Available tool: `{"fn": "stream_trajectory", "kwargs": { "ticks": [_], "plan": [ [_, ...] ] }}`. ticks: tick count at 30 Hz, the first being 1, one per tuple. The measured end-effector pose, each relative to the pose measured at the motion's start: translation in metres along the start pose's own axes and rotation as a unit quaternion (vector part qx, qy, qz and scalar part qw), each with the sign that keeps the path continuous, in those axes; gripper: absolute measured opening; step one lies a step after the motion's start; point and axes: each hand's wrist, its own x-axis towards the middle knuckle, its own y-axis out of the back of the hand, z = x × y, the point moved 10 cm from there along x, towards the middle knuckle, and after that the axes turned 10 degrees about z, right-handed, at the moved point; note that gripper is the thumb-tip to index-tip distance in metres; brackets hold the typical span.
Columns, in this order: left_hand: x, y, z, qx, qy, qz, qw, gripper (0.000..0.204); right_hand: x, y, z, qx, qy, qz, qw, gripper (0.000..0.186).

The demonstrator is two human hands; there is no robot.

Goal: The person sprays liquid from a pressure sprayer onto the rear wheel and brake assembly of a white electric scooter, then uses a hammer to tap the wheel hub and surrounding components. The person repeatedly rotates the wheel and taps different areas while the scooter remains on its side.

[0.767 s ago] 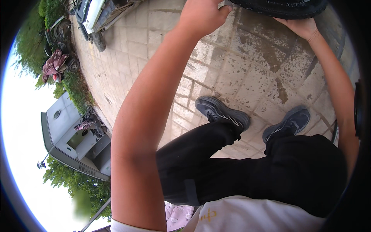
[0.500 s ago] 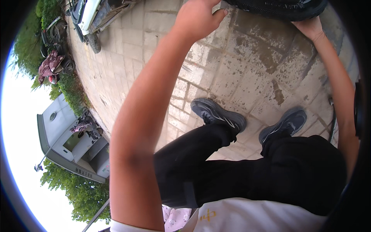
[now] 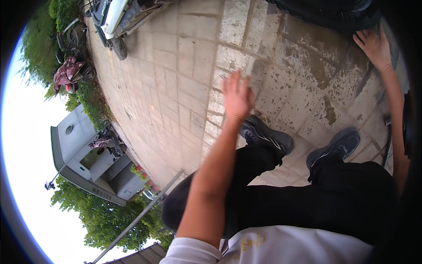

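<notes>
A black tyre [image 3: 329,15] is partly in view at the top right, cut off by the picture's upper edge. My right hand [image 3: 376,49] is just below its rounded side, fingers apart; whether the fingertips touch the rubber I cannot tell. Out in front of my left shoe, my left hand [image 3: 237,96] hangs over the paving, a little blurred. Its fingers are stretched out and it holds nothing.
Stained paving slabs [image 3: 176,79] cover the ground. My dark shoes [image 3: 268,134] stand on them. At the upper left are a white scooter [image 3: 115,20] and a parked bike under a maroon cover [image 3: 68,72]. A grey building [image 3: 83,154] and a metal pole [image 3: 140,215] lie left.
My left hand has come away from beside the tyre, down toward my body. My right hand's fingers now show below the tyre. The whole view has shifted slightly.
</notes>
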Motion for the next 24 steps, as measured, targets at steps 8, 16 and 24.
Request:
{"fn": "stream_trajectory", "kwargs": {
  "ticks": [8, 16, 24],
  "plan": [
    [0.028, 0.204, -0.215, 0.313, -0.082, 0.022, 0.946, 0.035, -0.046, 0.061, -0.029, -0.181, 0.04, 0.354, 0.917, 0.055],
    [-0.075, 0.244, -0.226, 0.264, 0.097, 0.059, 0.958, 0.038, -0.093, -0.051, 0.089, -0.588, -0.203, 0.057, 0.781, 0.018],
    [-0.16, 0.213, -0.278, 0.183, 0.3, 0.108, 0.93, 0.038, -0.093, -0.285, 0.293, -0.399, -0.097, -0.323, 0.853, 0.018]
  ]
}}
